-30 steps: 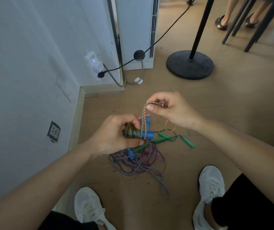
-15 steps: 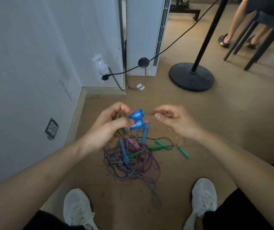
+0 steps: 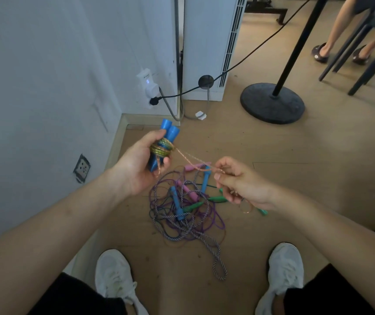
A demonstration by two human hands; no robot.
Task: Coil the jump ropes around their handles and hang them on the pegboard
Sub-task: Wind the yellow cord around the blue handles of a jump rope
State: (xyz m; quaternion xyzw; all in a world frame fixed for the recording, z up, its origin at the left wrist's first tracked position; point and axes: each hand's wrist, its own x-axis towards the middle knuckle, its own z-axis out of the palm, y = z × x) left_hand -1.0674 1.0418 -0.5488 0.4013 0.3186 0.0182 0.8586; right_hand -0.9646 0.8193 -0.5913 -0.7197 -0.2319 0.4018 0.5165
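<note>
Step in hand: winding one jump rope round its own handles; judged partly done, with the end not yet secured.
Left grip (image 3: 141, 164): fingers and thumb curled round the paired blue handles (image 3: 167, 133), which are held side by side and tilt up and away from it.
Coil (image 3: 162, 149): gold-green turns banded round the middle of the handles, right at the left grip's fingertips.
Right grip (image 3: 243, 185): thumb and forefinger pinching the free strand (image 3: 191, 159); the other fingers are loosely curled.
Free strand: copper-coloured and seemingly doubled, it runs from the coil across to the right grip, clear of the floor (image 3: 295, 178). A short tail (image 3: 246, 209) hangs under the right grip.
Remaining ropes (image 3: 186, 214): a tangled heap on the floor below and between the two grips, with pink, green and blue handles mixed in.
Pegboard: not in view.
Risk, loose turns: if the right grip lets the strand go slack, the coil may open and slide toward the handle ends.
Risk, splayed handles: only the left grip and the coil bind the pair, so a relaxed hold could let them part and shed turns.
Risk, snag: the tail under the right grip hangs near the heap and could catch another rope.
Risk, unwinding: an untucked end would probably let the bundle unravel once hung.
</note>
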